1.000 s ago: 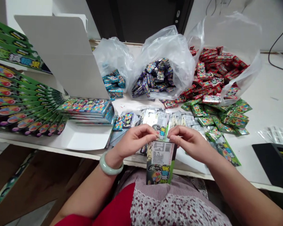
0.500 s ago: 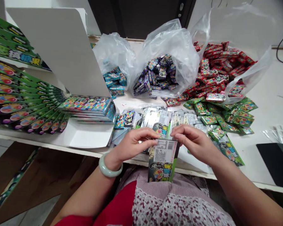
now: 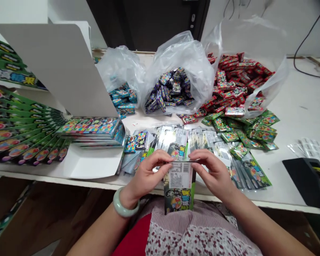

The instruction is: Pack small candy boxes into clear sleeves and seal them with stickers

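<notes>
A printed plastic pouch with black, green and grey panels hangs upright in front of my apron, just off the table edge. My left hand, with a pale green bangle on its wrist, pinches the pouch's top left corner between thumb and fingers. At the top right corner my right hand grips the same edge. The pouch's inside is hidden from here. Just beyond my fingers lie more flat pouches, overlapping on the table. Two small candy boxes, one blue and one purple, rest left of them.
Plastic bags hold blue boxes, purple boxes and red boxes. Green packets spill out at right. An open white carton with stacked boxes stands left, beside fanned green cards. A black tape dispenser sits far right.
The camera view has shifted slightly. My right thumb has moved down from the pouch's corner to its front, and the top edge now runs straighter between both hands.
</notes>
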Demonstrator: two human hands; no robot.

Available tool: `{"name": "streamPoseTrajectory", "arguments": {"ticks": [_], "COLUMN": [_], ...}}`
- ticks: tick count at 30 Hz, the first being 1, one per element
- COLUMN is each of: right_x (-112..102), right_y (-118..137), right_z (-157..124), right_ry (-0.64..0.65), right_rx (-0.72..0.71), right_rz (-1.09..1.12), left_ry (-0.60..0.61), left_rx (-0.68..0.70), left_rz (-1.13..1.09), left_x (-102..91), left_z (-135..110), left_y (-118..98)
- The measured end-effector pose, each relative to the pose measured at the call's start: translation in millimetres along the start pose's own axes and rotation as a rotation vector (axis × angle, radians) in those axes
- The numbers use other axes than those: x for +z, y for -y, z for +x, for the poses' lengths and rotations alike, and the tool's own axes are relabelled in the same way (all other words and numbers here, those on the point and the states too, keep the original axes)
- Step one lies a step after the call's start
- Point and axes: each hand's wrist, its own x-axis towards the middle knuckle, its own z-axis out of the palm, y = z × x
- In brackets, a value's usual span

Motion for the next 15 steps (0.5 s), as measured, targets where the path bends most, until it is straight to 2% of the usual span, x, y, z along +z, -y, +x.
{"name": "streamPoseTrajectory", "arguments": {"ticks": [3, 5, 9, 12, 15], "right_x": [-4.3, -3.3, 9.2, 18.7, 16.6], "right_y": [0.3, 0.1, 1.0, 0.3, -2.4], "right_z": [0.1, -0.2, 0.1, 2.9, 8.2], "right_ry": [0.012, 0.013, -0.068, -0.111, -0.073], "right_rx": [0.007, 0.012, -0.007, -0.002, 0.079], "right_rz": [-0.016, -0.031, -0.007, 0.022, 0.136], "left_ry": [0.036, 0.017, -0.065, -0.081, -0.057], "left_rx": [-0.026, -0.056, -0.120, -0.155, -0.130], "left_rz": [0.012, -0.033, -0.099, -0.072, -0.070], "left_x": [-0.9, 0.9, 3.1, -2.1, -7.9], "left_z": [3.0, 5.5, 7.6, 6.7, 7.6], "left_y": [-3.2, -3.8, 0.2, 5.3, 7.9]}}
